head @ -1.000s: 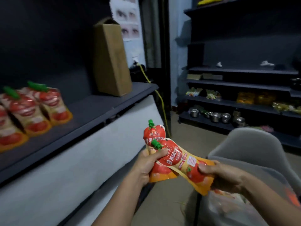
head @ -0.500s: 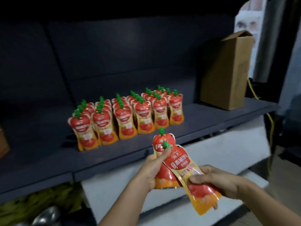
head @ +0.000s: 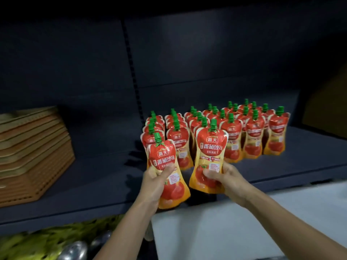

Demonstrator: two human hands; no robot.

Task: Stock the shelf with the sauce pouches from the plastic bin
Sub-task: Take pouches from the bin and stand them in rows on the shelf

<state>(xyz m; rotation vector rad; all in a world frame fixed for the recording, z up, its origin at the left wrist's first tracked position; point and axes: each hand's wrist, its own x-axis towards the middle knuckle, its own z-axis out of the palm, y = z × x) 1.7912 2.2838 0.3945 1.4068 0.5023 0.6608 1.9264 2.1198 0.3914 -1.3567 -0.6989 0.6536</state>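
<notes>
From the head camera, the left hand (head: pixel 156 182) is closed around the middle of a tomato sauce pouch (head: pixel 170 173), thumb across its front, holding it upright with the green cap on top and its base in the air over the front edge of the dark shelf (head: pixel 97 186). The right hand (head: pixel 224 178) grips a second tomato sauce pouch (head: pixel 209 156) by its lower right side, fingers wrapped over the printed tomato, also upright and lifted clear of the shelf. The two held pouches are just beside each other but apart. Behind them, a block of stocked pouches (head: pixel 253 136) stands upright on the shelf in several rows running front to back, all red and orange with green caps, labels facing forward. The right-hand pouch overlaps the front row of that block in the view; whether it touches them cannot be told. To the left on the same shelf, well apart from the pouches, lies a stack of brown woven trays (head: pixel 32 152). Below the shelf edge sits a white panel (head: pixel 234 228), and lower left shows blurred yellow-green packets (head: pixel 43 239) and shiny metal bowls (head: pixel 74 251).
</notes>
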